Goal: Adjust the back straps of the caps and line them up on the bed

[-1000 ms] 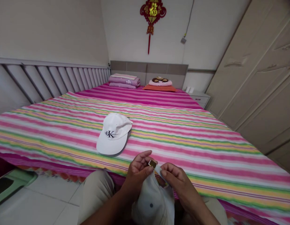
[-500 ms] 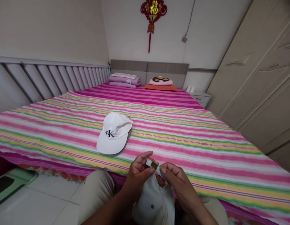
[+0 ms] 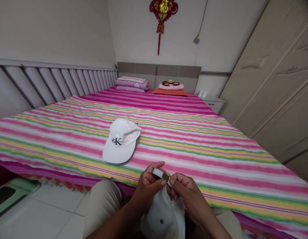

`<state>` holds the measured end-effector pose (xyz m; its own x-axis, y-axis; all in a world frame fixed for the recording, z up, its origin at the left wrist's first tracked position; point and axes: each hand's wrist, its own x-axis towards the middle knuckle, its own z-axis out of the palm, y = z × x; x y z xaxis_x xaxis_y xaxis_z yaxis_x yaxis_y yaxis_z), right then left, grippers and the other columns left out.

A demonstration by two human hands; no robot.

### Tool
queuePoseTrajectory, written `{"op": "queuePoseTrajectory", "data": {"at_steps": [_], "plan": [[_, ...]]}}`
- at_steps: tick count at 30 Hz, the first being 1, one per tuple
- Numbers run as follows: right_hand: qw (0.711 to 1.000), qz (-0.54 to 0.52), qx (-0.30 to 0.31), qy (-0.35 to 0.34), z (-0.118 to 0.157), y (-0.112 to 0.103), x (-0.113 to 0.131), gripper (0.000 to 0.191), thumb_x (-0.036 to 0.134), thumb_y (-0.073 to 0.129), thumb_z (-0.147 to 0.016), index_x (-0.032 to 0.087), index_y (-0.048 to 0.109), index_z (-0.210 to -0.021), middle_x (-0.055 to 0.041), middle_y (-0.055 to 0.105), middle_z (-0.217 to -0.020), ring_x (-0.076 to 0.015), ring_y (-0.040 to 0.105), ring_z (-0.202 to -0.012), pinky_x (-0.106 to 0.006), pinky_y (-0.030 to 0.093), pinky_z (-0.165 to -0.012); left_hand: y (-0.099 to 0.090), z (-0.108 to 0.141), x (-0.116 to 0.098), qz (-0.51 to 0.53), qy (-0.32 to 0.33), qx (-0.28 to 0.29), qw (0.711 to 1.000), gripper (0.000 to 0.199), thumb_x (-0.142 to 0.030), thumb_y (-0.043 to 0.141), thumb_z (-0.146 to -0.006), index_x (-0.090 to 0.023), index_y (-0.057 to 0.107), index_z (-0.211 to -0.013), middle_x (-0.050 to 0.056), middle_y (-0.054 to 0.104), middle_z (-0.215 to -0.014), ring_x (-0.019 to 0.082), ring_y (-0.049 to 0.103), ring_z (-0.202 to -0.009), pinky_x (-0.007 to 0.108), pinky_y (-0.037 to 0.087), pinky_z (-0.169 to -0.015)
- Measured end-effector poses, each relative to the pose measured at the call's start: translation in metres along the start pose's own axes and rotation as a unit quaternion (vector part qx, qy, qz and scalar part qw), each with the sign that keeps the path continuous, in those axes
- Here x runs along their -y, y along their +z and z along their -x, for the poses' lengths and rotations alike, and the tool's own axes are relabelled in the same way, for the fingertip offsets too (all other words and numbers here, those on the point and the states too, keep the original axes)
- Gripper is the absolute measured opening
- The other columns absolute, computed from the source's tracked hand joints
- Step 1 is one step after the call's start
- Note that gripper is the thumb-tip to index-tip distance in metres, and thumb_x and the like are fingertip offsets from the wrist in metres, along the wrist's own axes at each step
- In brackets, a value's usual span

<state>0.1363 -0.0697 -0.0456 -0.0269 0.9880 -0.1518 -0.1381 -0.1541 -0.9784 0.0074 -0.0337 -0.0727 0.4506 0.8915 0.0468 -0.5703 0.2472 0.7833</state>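
Observation:
Between my knees is a pale baseball cap [image 3: 162,212], its strap and brass-coloured buckle [image 3: 165,176] raised toward me. My left hand [image 3: 150,181] pinches the strap at the buckle, thumb on top, with a white strap end [image 3: 158,172] sticking out past it. On the other side, my right hand [image 3: 185,187] is closed on the strap just right of the buckle. A second white baseball cap [image 3: 122,139] with black CK letters lies on the bed ahead and to the left, touched by neither hand.
A striped sheet [image 3: 193,142] covers the bed. Folded purple bedding [image 3: 132,85] and a pink pillow [image 3: 171,86] sit by the headboard [image 3: 173,73]. A green stool [image 3: 17,196] stands on the floor at left. Wardrobe doors [image 3: 275,83] line the right side.
More of the white strap end now sticks out beyond the buckle, up and to the left. Both hands keep nearly the same place; the cap on the bed has not moved.

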Motion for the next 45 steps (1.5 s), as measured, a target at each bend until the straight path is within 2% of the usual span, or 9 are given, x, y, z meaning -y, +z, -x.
{"op": "queuePoseTrajectory", "data": {"at_steps": [10,15,17,20,24,29,34,41,45], "plan": [[1.000,-0.024,-0.006,-0.007,0.002,-0.002,-0.006,0.029,0.039,0.059,-0.070,0.015,0.050,-0.056,0.0034,0.048,-0.046,-0.0077,0.039,-0.043,-0.022,0.030,-0.048,-0.004,-0.003,0.003,-0.026,-0.040,-0.001,0.999,0.047,-0.020,0.071,-0.060,-0.020,0.056,-0.104,0.002,0.065,-0.078,0.013,0.059,-0.065,0.025,0.042,-0.063],[0.999,-0.035,-0.007,-0.011,-0.001,-0.005,-0.006,0.030,0.040,0.059,-0.069,0.015,0.051,-0.055,0.0036,0.047,-0.045,-0.0073,0.039,-0.043,-0.021,0.029,-0.047,-0.008,-0.008,-0.004,-0.074,-0.114,0.132,0.982,0.021,-0.029,0.064,-0.069,-0.011,0.064,-0.079,0.004,0.062,-0.064,0.012,0.057,-0.059,0.025,0.041,-0.059],[0.999,-0.046,0.000,-0.016,0.000,-0.005,-0.007,0.030,0.038,0.058,-0.071,0.014,0.051,-0.055,0.0036,0.047,-0.045,-0.0071,0.039,-0.043,-0.021,0.029,-0.047,-0.012,-0.010,-0.009,-0.079,-0.131,0.151,0.977,0.019,-0.027,0.067,-0.065,-0.010,0.064,-0.074,0.003,0.062,-0.064,0.012,0.056,-0.059,0.024,0.040,-0.059],[0.998,-0.065,0.021,-0.013,0.001,-0.007,-0.008,0.029,0.037,0.059,-0.071,0.015,0.050,-0.055,0.0040,0.047,-0.043,-0.0074,0.039,-0.043,-0.021,0.029,-0.048,-0.019,-0.015,-0.016,-0.072,-0.179,0.141,0.971,0.023,-0.022,0.073,-0.056,-0.011,0.063,-0.074,0.002,0.061,-0.063,0.010,0.053,-0.056,0.021,0.039,-0.057],[0.996,-0.067,0.065,-0.006,-0.003,-0.013,-0.006,0.031,0.039,0.059,-0.071,0.015,0.051,-0.054,0.0031,0.048,-0.043,-0.0084,0.040,-0.043,-0.023,0.031,-0.049,-0.021,-0.021,-0.017,-0.063,-0.212,0.090,0.971,0.024,-0.016,0.076,-0.047,-0.010,0.062,-0.066,-0.002,0.057,-0.054,0.006,0.048,-0.049,0.017,0.036,-0.051],[0.994,-0.037,0.104,0.023,-0.007,-0.022,-0.003,0.033,0.043,0.057,-0.072,0.013,0.057,-0.059,-0.0015,0.056,-0.049,-0.0101,0.046,-0.045,-0.024,0.033,-0.050,-0.023,-0.025,-0.008,0.020,-0.205,0.119,0.971,0.019,-0.016,0.072,-0.052,-0.009,0.062,-0.067,0.003,0.061,-0.058,0.013,0.056,-0.054,0.025,0.042,-0.057],[0.994,-0.032,0.105,0.012,-0.007,-0.023,-0.003,0.032,0.042,0.061,-0.069,0.012,0.057,-0.058,-0.0005,0.055,-0.047,-0.0092,0.045,-0.044,-0.023,0.032,-0.049,-0.023,-0.023,-0.005,0.025,-0.203,0.101,0.974,0.019,-0.014,0.071,-0.052,-0.010,0.062,-0.068,0.003,0.062,-0.057,0.013,0.056,-0.052,0.023,0.041,-0.054],[0.996,0.023,0.087,0.026,-0.010,-0.020,-0.001,0.031,0.042,0.061,-0.067,0.013,0.054,-0.058,0.0012,0.054,-0.047,-0.0074,0.043,-0.041,-0.022,0.029,-0.046,-0.016,-0.021,-0.010,-0.056,-0.215,0.072,0.972,0.021,-0.012,0.073,-0.047,-0.010,0.061,-0.064,-0.002,0.055,-0.052,0.007,0.047,-0.047,0.018,0.032,-0.048],[0.997,0.001,0.064,0.030,-0.008,-0.018,0.002,0.023,0.035,0.062,-0.065,0.015,0.052,-0.069,0.0044,0.051,-0.049,-0.0066,0.040,-0.042,-0.021,0.027,-0.045,-0.020,-0.020,-0.008,-0.051,-0.212,0.072,0.973,0.022,-0.013,0.072,-0.049,-0.010,0.061,-0.067,0.000,0.057,-0.056,0.009,0.050,-0.051,0.020,0.035,-0.052]]}}
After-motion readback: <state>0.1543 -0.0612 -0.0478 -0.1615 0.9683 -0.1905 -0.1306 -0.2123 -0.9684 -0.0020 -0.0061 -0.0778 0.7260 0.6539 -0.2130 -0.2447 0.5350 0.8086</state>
